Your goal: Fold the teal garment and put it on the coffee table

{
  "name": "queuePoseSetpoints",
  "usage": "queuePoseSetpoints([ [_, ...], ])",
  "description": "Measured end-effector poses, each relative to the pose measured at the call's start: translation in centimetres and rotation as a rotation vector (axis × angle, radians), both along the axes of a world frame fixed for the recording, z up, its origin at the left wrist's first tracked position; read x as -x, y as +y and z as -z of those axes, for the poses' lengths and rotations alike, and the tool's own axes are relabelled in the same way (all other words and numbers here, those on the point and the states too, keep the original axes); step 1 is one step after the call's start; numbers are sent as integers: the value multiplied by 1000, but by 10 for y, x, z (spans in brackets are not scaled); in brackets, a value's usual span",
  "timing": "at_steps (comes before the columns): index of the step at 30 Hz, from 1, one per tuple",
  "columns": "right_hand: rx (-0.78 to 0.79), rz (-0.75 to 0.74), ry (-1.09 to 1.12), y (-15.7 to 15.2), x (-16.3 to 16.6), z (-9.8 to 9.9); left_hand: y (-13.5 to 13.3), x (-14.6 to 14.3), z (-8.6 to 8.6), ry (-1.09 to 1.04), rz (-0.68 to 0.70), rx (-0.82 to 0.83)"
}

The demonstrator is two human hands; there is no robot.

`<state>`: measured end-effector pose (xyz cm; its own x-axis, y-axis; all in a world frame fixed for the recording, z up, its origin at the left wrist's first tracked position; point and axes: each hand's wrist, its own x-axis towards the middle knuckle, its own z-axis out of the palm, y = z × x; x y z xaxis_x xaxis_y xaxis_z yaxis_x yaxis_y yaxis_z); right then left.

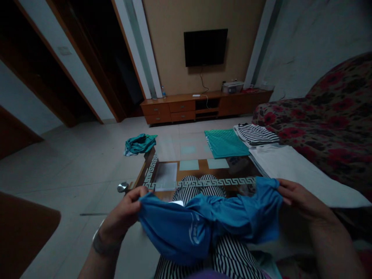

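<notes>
A blue garment (186, 228) with a white printed mark hangs stretched between my hands, above my lap in striped trousers. My left hand (130, 205) pinches one end of it, with a band round that wrist. The other end is gripped by the fingers of my right hand (296, 193). The cloth sags and bunches in the middle, and I cannot tell its exact kind. Just beyond it lies the glass-topped table (215, 181) with a patterned border.
A crumpled green garment (141, 144) lies at the table's far left corner. A folded teal cloth (228, 143), folded striped clothing (257, 133) and a white cloth (302, 170) lie to the right, beside a floral sofa (328, 104). A wooden cabinet (183, 110) stands beyond.
</notes>
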<state>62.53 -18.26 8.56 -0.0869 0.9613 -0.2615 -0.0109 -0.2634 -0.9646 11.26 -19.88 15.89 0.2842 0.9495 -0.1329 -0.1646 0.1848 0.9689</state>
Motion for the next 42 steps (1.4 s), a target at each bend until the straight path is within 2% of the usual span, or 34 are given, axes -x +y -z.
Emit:
queuePoseSetpoints([
  [1, -11, 102, 33, 10, -2, 0, 7, 6, -5, 11, -169, 24],
  [3, -81, 311, 73, 35, 6, 6, 25, 11, -2, 59, -522, -10],
  [5, -162, 489, 39, 60, 19, 20, 42, 10, 14, 134, -811, -152],
  [6, -187, 548, -39, 69, 26, 29, 47, 8, 25, 185, -897, -221],
  [7, -210, 581, -166, 75, 33, 38, 49, 6, 37, 239, -929, -268],
  [9, -288, 586, -502, 77, 46, 57, 46, 4, 62, 341, -864, -281],
  [11, -430, 460, -747, 69, 63, 72, 37, 5, 87, 433, -736, -241],
  [13, -557, 239, -805, 54, 84, 83, 27, 10, 111, 512, -665, -204],
  [14, -596, 127, -795, 47, 95, 88, 22, 14, 122, 546, -671, -189],
  [16, -636, -50, -785, 33, 115, 97, 11, 23, 142, 591, -740, -174],
  [18, -647, -137, -825, 23, 126, 108, -1, 33, 159, 625, -848, -169],
  [22, -631, -129, -940, 14, 115, 131, -31, 45, 187, 686, -986, -72],
  [26, -545, -38, -1069, 8, 79, 144, -50, 45, 206, 723, -873, 35],
  [29, -471, 10, -1215, 1, 58, 138, -54, 38, 205, 750, -684, 27],
  [32, -511, 81, -1245, -7, 66, 112, -57, 20, 183, 738, -487, -14],
  [35, -482, 58, -922, -18, 120, 78, -65, -15, 151, 675, -333, -119],
  [37, -301, -150, -549, -27, 174, 63, -70, -46, 134, 609, -224, -192],
  [39, -121, -368, -233, -34, 228, 62, -72, -76, 126, 556, -141, -229],
  [40, -86, -407, -163, -36, 250, 66, -73, -88, 126, 527, -127, -226],
  [42, -80, -386, -147, -36, 281, 79, -72, -102, 133, 439, -161, -181],
])
